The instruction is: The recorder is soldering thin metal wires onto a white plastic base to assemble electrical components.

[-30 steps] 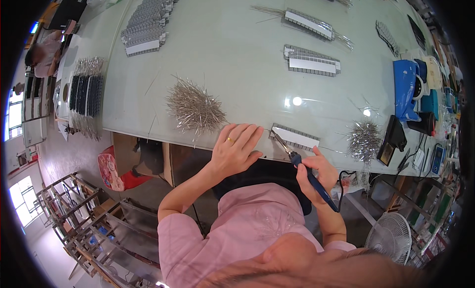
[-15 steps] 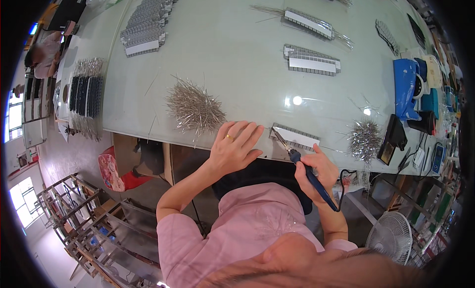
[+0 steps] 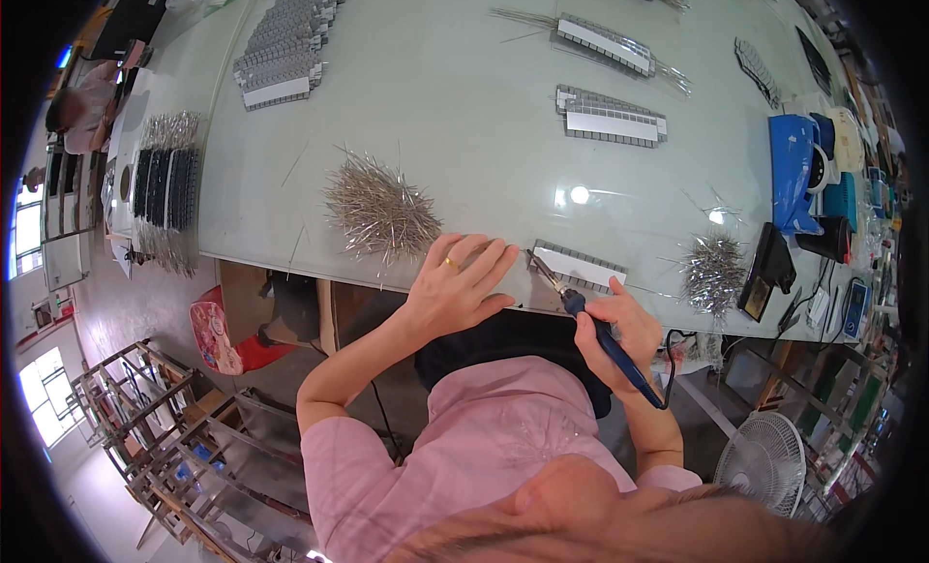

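Two hands work at the near edge of a pale green glass surface (image 3: 464, 108), lower centre of frame. Left hand (image 3: 455, 287) lies flat on the glass, fingers spread apart, ring on one. Right hand (image 3: 614, 335) has fingers clamped on a blue-handled soldering iron (image 3: 600, 326), tip touching a small white cell strip (image 3: 579, 268) right at the surface edge. Loose wire pile (image 3: 379, 210) sits just upper left of the left hand; smaller wire pile (image 3: 714, 273) to the right. More strips (image 3: 610, 118) lie upper centre, w/ bare glass between. Metal racks (image 3: 155, 437) stand lower left on the floor, fan (image 3: 769, 461) lower right.
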A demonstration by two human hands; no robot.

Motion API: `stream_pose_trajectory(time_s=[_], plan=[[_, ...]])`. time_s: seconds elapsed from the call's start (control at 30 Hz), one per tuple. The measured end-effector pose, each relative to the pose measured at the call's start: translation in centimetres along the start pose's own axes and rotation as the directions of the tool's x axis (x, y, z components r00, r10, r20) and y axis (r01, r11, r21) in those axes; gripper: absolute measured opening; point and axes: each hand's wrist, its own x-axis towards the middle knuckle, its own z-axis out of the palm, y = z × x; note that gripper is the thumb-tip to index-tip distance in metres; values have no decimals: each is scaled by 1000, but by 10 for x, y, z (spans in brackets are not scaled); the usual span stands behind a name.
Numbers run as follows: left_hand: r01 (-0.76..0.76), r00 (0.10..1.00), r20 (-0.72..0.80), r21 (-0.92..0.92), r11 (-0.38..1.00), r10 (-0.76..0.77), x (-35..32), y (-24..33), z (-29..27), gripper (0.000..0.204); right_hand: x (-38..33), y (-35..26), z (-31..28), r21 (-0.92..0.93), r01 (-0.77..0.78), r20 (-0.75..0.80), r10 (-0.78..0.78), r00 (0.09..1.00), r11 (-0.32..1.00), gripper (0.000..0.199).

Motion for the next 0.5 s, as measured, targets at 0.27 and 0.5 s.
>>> stream_pose_trajectory(time_s=[0.27, 0.5], plan=[[-31, 998, 61, 10, 999, 31, -1, -5, -2, 64, 3, -1, 1, -5, -3, -6, 3, 1000, 1000, 15], [-42, 998, 51, 1, 999, 42, -1, -6, -1, 64, 2, -3, -3, -25, 2, 22, -1, 1000, 1000, 18]])
